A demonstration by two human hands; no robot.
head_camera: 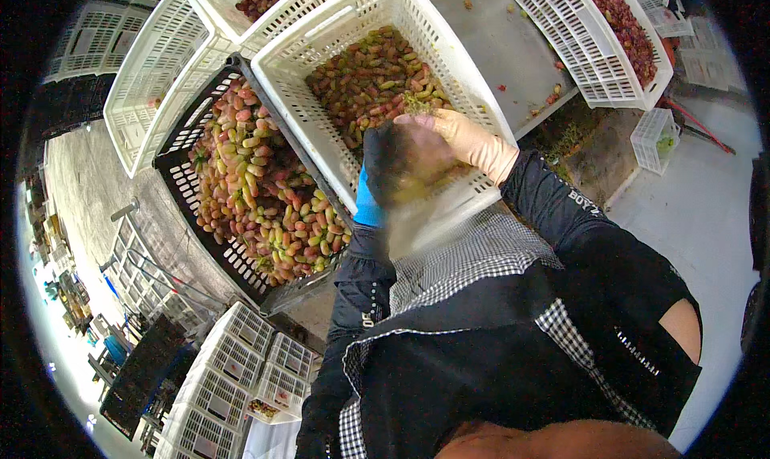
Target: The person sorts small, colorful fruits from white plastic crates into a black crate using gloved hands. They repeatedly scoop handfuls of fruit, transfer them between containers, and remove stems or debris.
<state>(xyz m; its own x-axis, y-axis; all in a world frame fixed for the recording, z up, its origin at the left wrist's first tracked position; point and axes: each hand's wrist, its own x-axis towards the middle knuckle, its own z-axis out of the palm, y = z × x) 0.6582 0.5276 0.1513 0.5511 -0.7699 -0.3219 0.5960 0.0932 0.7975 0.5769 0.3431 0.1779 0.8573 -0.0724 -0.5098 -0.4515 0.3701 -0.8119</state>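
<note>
Over the near end of a white slatted plastic crate [481, 98], both gloved hands are close together around a motion-blurred bunch of grapes [424, 149]. My left hand [374, 173], in a blue glove with a dark coating, grips its left side. My right hand [466, 139], in a pale orange glove, is curled about its right side, with green stems [416, 103] showing at the fingertips. The blur hides the exact finger contact. Loose elongated red and green grapes [373, 77] cover the crate's floor. On the left, a black plastic crate [195, 203] holds heaped grape bunches [258, 176].
Another white crate [159, 80] stands beyond the black one. At upper right, a white crate [580, 56] of reddish grapes sits by the edge of a grey table [481, 32]. Stacked white crates [219, 375] are at lower left. A small clear basket [656, 140] stands at right.
</note>
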